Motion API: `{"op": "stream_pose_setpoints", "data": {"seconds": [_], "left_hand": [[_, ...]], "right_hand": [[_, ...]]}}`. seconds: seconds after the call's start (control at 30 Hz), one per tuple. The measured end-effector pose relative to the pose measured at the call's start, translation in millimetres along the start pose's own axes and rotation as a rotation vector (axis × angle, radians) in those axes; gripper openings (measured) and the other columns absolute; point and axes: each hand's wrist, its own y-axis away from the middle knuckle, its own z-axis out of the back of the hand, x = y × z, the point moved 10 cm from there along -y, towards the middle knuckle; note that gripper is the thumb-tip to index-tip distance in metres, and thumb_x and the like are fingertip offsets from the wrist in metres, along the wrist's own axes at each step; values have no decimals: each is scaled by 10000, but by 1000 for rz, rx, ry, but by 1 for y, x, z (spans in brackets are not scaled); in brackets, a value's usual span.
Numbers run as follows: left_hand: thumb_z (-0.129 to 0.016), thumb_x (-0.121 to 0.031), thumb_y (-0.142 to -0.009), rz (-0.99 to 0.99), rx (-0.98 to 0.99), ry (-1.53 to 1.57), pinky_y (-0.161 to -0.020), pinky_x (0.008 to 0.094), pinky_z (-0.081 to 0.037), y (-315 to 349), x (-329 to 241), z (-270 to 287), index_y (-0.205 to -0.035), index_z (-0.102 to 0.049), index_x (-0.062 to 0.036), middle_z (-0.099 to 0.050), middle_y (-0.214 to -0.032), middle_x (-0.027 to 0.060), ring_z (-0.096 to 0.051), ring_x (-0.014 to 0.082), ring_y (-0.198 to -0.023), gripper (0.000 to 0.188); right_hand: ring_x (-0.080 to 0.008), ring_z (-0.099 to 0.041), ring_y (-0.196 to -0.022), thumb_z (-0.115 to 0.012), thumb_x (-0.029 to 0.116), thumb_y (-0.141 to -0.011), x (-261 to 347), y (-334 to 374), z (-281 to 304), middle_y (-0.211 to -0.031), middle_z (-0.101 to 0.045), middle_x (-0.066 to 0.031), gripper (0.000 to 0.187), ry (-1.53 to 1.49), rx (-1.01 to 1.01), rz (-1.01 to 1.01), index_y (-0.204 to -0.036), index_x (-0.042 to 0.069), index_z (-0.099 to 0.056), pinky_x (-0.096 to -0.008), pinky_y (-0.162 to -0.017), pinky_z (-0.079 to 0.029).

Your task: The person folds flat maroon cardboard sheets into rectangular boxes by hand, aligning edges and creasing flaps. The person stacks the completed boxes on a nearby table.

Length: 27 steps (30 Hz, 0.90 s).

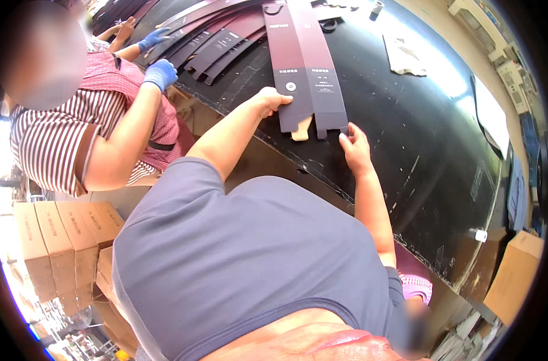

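Note:
A long flat carton blank (295,60), dark red fading to black with pale print, lies on the black table in front of me. My left hand (271,102) pinches its left edge near the lower end, the thumb lying on top. At the lower right corner, my right hand (355,147) has its thumb and fingers closed on the blank's end flap. A small tan piece (301,129) shows between the end flaps; whether it belongs to the blank I cannot tell. Several similar blanks (217,51) lie fanned out to the left.
To my left a co-worker in a striped shirt reaches over the table with blue gloves (161,74). A white cloth (403,55) and a small roll (376,9) lie on the black table (418,150). Brown cartons (63,240) are stacked at lower left; another carton (514,274) stands right.

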Motion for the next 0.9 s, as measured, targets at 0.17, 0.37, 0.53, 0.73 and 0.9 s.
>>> {"op": "stream_pose_setpoints", "data": {"seconds": [0.17, 0.37, 0.53, 0.73, 0.9], "left_hand": [[-651, -170, -935, -122, 252, 355, -680, 273, -561, 92, -32, -59, -1156, -651, -20, -699, -1026, 72, -680, 159, -842, 267], [-622, -269, -953, -359, 649, 259, -516, 240, -505, 194, -135, -105, -1064, -653, 18, -687, -866, 59, -652, 130, -680, 309], [-420, -481, -1035, -1197, 502, 172, -564, 253, -472, 261, -261, -58, -841, -582, -38, -616, -744, 88, -593, 151, -625, 510], [-759, -309, -858, -1504, 484, 319, -973, 360, -455, 290, -359, -142, -1401, -352, 63, -512, -1310, 173, -503, 235, -1195, 774], [-890, -480, -670, -1678, 345, 116, -1076, 452, -383, 327, -395, -177, -1500, -162, 48, -402, -1425, 222, -425, 299, -1308, 1224]], "right_hand": [[-213, -653, -925, -588, 241, -991, -78, 26, 87, -1161, -674, -119, 457, -523, -260, -302, -1381, 16, -511, -328, -840, -537], [-261, -618, -1125, -735, 81, -855, 70, 78, 143, -1489, -447, -148, 653, -40, -532, 732, -1447, 32, -465, -376, -923, -524], [-227, -626, -1129, -714, 31, -873, 202, 135, 197, -1184, -684, -110, 334, -220, -382, 1038, -1193, -27, -638, -346, -1009, -459], [-184, -587, -1125, -634, 106, -956, 271, 186, 277, -1199, -640, -59, 300, -552, -739, 1035, -1241, 16, -599, -363, -1034, -426], [-224, -529, -1245, -693, 284, -922, 323, 213, 276, -1351, -547, -76, 626, -622, -651, 1092, -1440, 62, -424, -407, -1080, -402]]}}
